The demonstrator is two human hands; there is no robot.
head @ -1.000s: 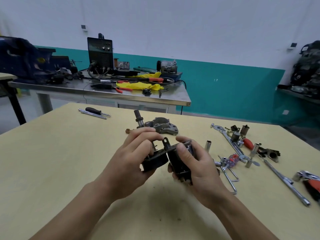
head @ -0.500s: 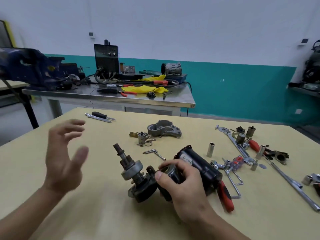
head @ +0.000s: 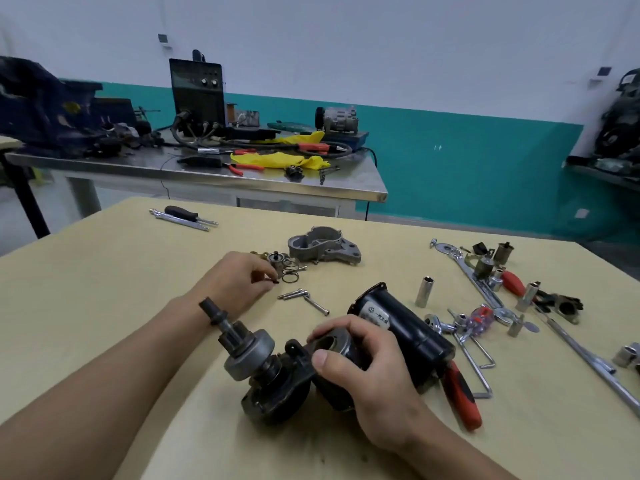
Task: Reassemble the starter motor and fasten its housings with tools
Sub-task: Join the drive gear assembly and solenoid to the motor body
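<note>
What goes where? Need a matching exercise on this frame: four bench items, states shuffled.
Things:
1. aluminium housing
2. deep socket
3. small dark part
4. pinion-end assembly

States:
A. stands upright beside the black motor body
B. gripped by the right hand
C. lies untouched beyond the loose rings
D. pinched by the left hand

Pairs: 1-C, 2-A, 3-D, 4-B

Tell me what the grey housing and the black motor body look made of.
The grey housing looks like cast aluminium: matte pale grey, dull uneven sheen. The black motor body is probably painted steel: glossy, with bright highlights and a white label.
</note>
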